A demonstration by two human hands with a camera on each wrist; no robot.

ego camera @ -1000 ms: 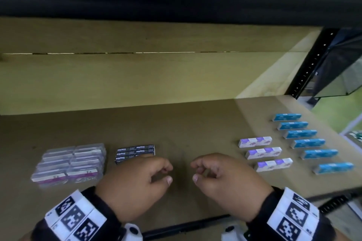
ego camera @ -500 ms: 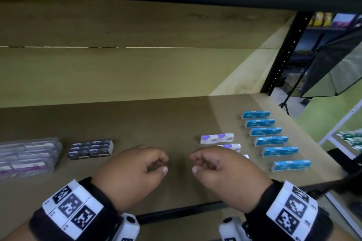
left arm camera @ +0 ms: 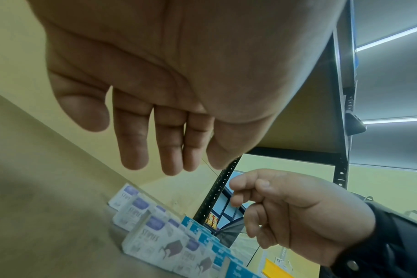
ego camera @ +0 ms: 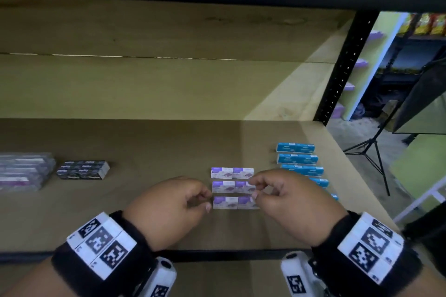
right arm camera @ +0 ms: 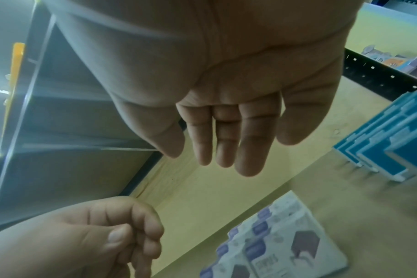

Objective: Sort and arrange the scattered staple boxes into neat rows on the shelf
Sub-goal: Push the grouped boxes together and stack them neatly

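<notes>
Three white-and-purple staple boxes (ego camera: 232, 173) lie in a short column on the brown shelf board (ego camera: 149, 147). My left hand (ego camera: 202, 200) hovers at the left end of the nearest box, fingers loosely curled, holding nothing. My right hand (ego camera: 259, 188) hovers over the right ends of the two nearer boxes, also holding nothing. The left wrist view shows my left hand (left arm camera: 155, 150) with hanging fingers above the white-and-purple boxes (left arm camera: 160, 240). The right wrist view shows my right hand (right arm camera: 221, 150) likewise over them (right arm camera: 286, 244). A column of blue boxes (ego camera: 295, 147) lies further right, partly hidden by my right hand.
A block of dark boxes (ego camera: 83, 170) and clear plastic boxes (ego camera: 24, 171) sit at the left. A black front rail (ego camera: 217, 254) edges the shelf; a perforated black post (ego camera: 337, 75) stands at the right rear. A tripod (ego camera: 371, 152) stands beyond.
Both hands have moved right, from the bare middle of the shelf to the white-and-purple boxes. The head view has swung right with them. No box has shifted.
</notes>
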